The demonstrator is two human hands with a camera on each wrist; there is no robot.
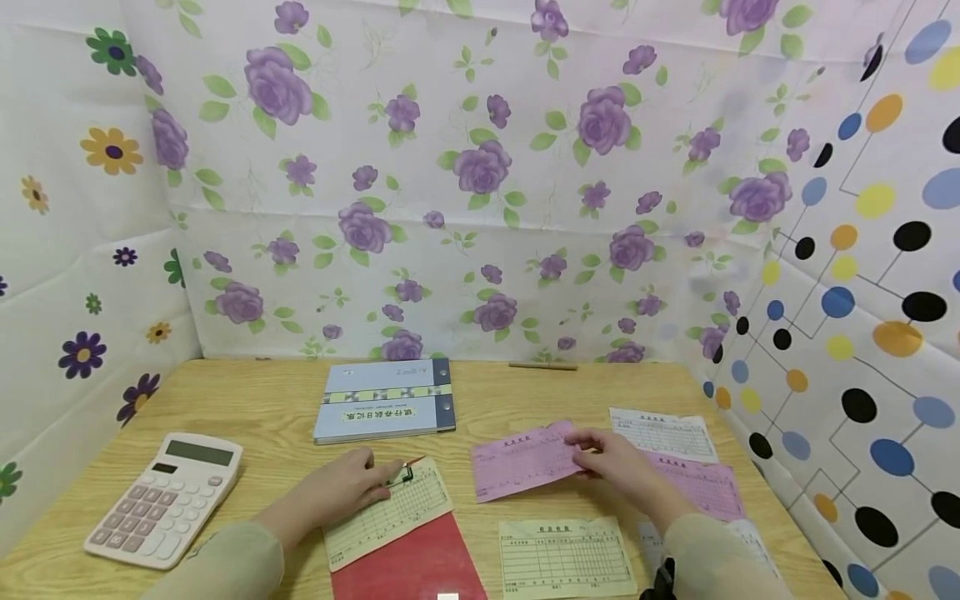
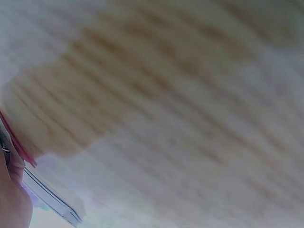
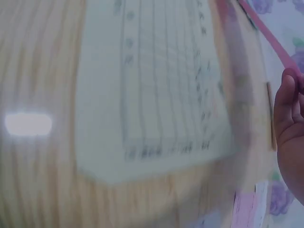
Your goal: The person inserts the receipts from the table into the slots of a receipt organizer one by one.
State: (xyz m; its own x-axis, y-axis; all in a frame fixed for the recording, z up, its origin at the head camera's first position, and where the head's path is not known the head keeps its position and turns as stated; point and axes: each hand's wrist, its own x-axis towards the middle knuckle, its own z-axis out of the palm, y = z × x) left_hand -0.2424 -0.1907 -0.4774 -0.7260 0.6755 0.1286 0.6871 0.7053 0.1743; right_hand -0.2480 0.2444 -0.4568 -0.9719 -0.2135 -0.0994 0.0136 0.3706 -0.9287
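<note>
My left hand (image 1: 345,487) is at the top of a red clipboard (image 1: 412,560), gripping it by its metal clip (image 1: 406,473). A pale yellow printed form (image 1: 397,512) lies across the board under the clip. In the left wrist view, the left hand (image 2: 14,204) shows only at the lower left corner, by the board's red edge (image 2: 18,142). My right hand (image 1: 611,467) pinches a pink printed slip (image 1: 517,464) by its right end, beside the clipboard. The right wrist view shows that slip (image 3: 270,35) nearly edge-on, between thumb and fingers.
Another yellow form (image 1: 562,560) lies in front of the pink slip. On the right are a white slip (image 1: 663,433), a second pink slip (image 1: 705,487) and more white paper. A blue ledger book (image 1: 386,408) and a pen (image 1: 543,366) lie behind; a calculator (image 1: 168,500) sits left.
</note>
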